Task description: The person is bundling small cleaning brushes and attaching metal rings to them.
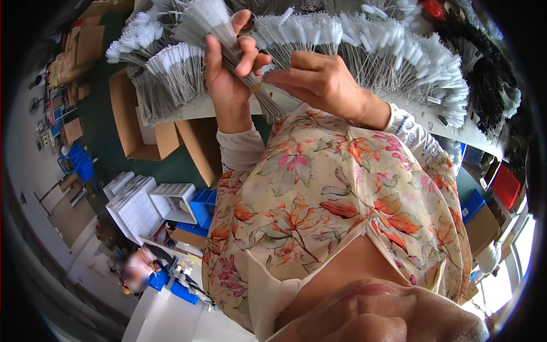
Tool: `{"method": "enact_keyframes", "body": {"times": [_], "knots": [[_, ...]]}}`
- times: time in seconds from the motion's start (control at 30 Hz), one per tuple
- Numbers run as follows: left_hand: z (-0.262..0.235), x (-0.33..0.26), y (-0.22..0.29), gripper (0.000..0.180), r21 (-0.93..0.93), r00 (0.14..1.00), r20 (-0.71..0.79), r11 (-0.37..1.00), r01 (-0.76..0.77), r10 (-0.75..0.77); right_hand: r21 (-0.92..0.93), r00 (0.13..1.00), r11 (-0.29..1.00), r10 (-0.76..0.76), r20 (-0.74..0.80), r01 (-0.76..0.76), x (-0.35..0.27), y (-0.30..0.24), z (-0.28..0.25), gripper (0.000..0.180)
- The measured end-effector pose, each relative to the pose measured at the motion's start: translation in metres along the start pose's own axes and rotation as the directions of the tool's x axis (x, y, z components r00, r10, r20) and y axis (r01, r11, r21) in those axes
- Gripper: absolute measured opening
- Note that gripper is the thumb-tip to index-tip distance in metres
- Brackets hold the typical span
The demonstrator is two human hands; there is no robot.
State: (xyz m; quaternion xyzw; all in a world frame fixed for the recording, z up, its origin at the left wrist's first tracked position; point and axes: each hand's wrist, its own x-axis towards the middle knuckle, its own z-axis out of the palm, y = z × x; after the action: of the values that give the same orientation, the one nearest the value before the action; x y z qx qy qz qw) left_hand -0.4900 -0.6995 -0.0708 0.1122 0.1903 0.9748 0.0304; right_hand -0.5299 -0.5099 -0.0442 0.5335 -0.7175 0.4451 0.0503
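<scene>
Head view: left hand [225, 68] grips a bundle of thin wire brushes [228, 40] at its banded waist above the counter [194, 108]; right hand [313, 80] pinches the stems — light, springy, prone to splaying.

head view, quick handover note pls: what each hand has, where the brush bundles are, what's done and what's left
Left hand: closed around a bundle of thin wire-stemmed brushes, white bristle tips fanned upward, stems hanging below the fist.
Right hand: fingers pinching the bundle's stems at a small yellowish band just below the left hand.
Things: many like bundles lie fanned across the white table; darker bundles at its right end.
Done: the piles on the table look gathered already.
Left: the bundle in hand is not yet set down; whether its band is fully on cannot be told.
</scene>
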Motion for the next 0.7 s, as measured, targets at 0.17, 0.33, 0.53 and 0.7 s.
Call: {"method": "enact_keyframes", "body": {"times": [0.17, 0.33, 0.53, 0.7], "knots": [[0.009, 0.006, -0.025, 0.056, -0.186, 0.983, -0.182, 0.983, -0.006, -0.028, -0.284, 0.976, 0.943, -0.204, -0.074, 0.175, -0.004, 0.001, 0.006, 0.028], [-0.007, 0.004, -0.03, 0.052, -0.486, 0.896, -0.362, 0.872, 0.053, -0.256, -0.363, 0.975, 0.905, -0.196, 0.109, 0.223, -0.011, -0.01, 0.0, 0.026], [-0.01, 0.01, -0.048, 0.055, -0.643, 0.902, -0.238, 0.755, 0.132, -0.36, -0.306, 0.977, 0.929, -0.186, 0.105, 0.209, -0.013, -0.008, -0.002, 0.009], [-0.007, 0.013, -0.049, 0.051, -0.627, 0.963, -0.054, 0.76, 0.172, -0.263, -0.099, 1.0, 0.995, -0.006, 0.024, 0.009, -0.016, -0.006, -0.003, 0.014]]}}
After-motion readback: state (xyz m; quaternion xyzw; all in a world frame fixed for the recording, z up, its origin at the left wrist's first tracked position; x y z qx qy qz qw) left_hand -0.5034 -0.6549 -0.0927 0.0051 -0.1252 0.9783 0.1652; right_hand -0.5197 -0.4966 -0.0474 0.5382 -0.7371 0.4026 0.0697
